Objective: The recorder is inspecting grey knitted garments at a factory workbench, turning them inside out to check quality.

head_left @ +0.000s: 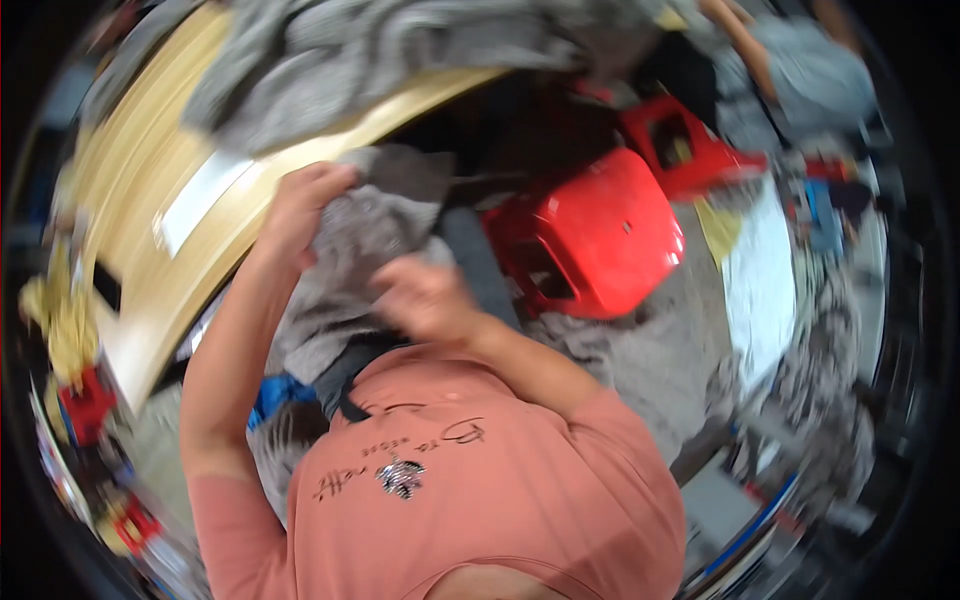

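My left hand [303, 205] is raised beside the edge of a light wood table, its fingers closed on a piece of grey fluffy cloth [365, 225]. The cloth hangs down over my lap. Lower and to the right, my right hand [430, 300] is in front of the same cloth with its fingers curled. Motion blurs it, so whether it grips anything does not show. A larger heap of grey cloth [370, 60] lies across the far part of the table [125, 200].
A red plastic stool [610, 235] stands to the right, another red stool [685, 145] behind it. More grey cloth [650, 380] covers the floor at right, near a pale sheet [758, 280]. Another person [800, 75] is at the far right. A dark phone-like object [107, 287] lies on the table's left.
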`<state>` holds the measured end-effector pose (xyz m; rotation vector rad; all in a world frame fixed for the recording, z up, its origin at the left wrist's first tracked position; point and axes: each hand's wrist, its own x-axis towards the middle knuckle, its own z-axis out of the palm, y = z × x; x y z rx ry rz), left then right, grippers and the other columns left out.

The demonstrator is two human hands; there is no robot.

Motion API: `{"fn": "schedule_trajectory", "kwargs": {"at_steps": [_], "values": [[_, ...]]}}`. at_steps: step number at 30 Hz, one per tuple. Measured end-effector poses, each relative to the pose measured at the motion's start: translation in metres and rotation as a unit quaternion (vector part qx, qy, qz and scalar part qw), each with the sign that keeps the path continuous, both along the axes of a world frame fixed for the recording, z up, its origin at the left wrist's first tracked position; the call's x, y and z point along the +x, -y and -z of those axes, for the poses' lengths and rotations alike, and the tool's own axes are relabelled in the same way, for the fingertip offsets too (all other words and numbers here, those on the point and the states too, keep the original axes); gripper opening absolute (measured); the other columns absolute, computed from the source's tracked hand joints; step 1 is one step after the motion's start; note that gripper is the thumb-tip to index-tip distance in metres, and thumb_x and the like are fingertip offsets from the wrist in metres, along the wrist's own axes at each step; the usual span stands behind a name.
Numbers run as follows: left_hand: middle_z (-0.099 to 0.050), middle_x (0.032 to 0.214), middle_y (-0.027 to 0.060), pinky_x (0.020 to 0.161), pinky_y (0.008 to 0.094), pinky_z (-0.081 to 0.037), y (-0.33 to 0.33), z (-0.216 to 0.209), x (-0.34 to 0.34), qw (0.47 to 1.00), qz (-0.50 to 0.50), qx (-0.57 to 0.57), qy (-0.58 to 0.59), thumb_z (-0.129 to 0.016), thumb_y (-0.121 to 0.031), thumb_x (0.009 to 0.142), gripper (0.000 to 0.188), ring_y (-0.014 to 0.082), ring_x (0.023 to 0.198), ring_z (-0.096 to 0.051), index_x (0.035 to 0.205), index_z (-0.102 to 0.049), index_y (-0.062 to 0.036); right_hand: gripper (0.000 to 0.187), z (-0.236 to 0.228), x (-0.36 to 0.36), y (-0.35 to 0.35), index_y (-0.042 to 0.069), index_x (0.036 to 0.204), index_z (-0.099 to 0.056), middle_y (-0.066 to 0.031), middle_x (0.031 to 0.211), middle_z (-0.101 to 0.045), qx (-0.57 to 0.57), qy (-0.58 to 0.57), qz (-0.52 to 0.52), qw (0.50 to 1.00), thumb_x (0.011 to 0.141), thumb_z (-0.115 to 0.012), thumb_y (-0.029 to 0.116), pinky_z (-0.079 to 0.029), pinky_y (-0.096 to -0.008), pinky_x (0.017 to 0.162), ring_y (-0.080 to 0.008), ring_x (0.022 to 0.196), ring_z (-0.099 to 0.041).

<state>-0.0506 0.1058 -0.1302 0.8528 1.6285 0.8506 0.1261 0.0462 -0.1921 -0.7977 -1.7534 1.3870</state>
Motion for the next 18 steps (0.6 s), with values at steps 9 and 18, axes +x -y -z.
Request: {"fn": "schedule_trajectory", "kwargs": {"at_steps": [9,18], "values": [[-0.04,0.051,-0.0014,0.04,0.0224,-0.026,0.09,-0.126,0.135,0.881,0.182,0.122,0.419,-0.063,-0.017,0.072,0.026,0.0088,0.042,-0.034,0.072,-0.039,-0.0084,0.04,0.021,0.02,0.035,0.0,0.112,-0.049,-0.0166,0.105,-0.054,-0.064,-0.047,0.043,0.996,0.079,-0.056,0.022,-0.04,-0.0364,0.086,-0.0264,0.096,-0.053],[-0.041,0.056,-0.0045,0.044,0.0189,-0.027,0.101,-0.082,0.176,0.818,0.387,0.071,0.419,-0.063,-0.003,0.075,0.015,0.0019,0.049,-0.032,0.074,-0.048,-0.0036,0.036,0.004,0.268,0.088,-0.003,0.121,-0.04,-0.0129,0.117,-0.048,-0.008,-0.069,0.459,0.886,0.092,-0.039,0.019,-0.029,-0.0362,0.1,-0.0228,0.113,-0.041]]}}
